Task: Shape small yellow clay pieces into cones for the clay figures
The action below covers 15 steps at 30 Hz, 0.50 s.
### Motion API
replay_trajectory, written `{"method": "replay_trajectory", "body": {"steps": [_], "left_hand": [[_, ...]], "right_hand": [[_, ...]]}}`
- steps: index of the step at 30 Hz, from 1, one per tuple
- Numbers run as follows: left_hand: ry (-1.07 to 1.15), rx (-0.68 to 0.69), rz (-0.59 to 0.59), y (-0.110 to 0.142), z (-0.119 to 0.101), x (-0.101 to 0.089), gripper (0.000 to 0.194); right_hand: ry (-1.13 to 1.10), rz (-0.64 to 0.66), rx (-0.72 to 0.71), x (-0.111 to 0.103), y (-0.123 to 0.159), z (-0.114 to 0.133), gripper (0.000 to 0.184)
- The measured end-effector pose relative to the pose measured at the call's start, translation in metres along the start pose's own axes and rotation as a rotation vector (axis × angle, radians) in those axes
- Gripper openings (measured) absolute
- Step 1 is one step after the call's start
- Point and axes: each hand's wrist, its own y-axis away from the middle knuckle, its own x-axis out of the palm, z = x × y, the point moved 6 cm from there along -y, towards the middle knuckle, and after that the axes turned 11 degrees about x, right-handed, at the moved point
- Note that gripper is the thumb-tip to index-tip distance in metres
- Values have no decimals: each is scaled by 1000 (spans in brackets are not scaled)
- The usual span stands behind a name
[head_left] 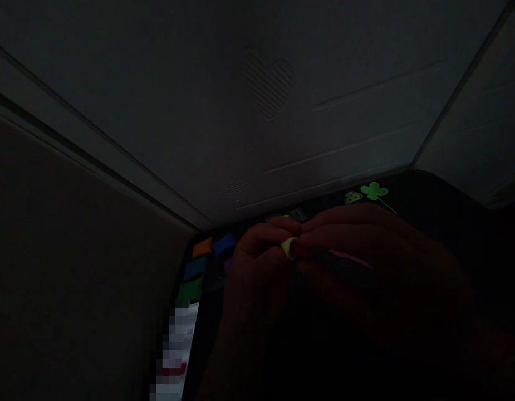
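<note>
A small, curled yellow piece of what looks like modelling clay (287, 248) is held up between my hands. My left hand (257, 273) pinches it between thumb and fingers from the left. From the right, the fingertips of my right hand (374, 256) close on its open, rolled edge. Both hands are in deep shadow, so the lower fingers are hard to make out. Partly behind my right hand lies a pink strip (351, 258) on the dark table. A green four-petal clover shape with a thin stem (374, 191) and a spotted green piece (353, 197) lie beyond it.
Left of my hands lie an orange packet (202, 248), a blue packet (224, 245), a teal packet (196, 268) and a green packet (190, 289). A white, partly blurred sheet (184, 345) is at the table's left edge. A pale panel with embossed hearts (268, 83) rises behind.
</note>
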Motion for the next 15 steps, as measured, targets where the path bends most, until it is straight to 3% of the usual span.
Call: {"method": "replay_trajectory", "body": {"steps": [3, 15], "left_hand": [[8, 7, 44, -1, 1, 0, 8], [-23, 50, 40, -1, -2, 3, 7]], "right_hand": [[5, 4, 4, 0, 0, 0, 12], [-8, -44, -6, -1, -1, -1, 11]]}}
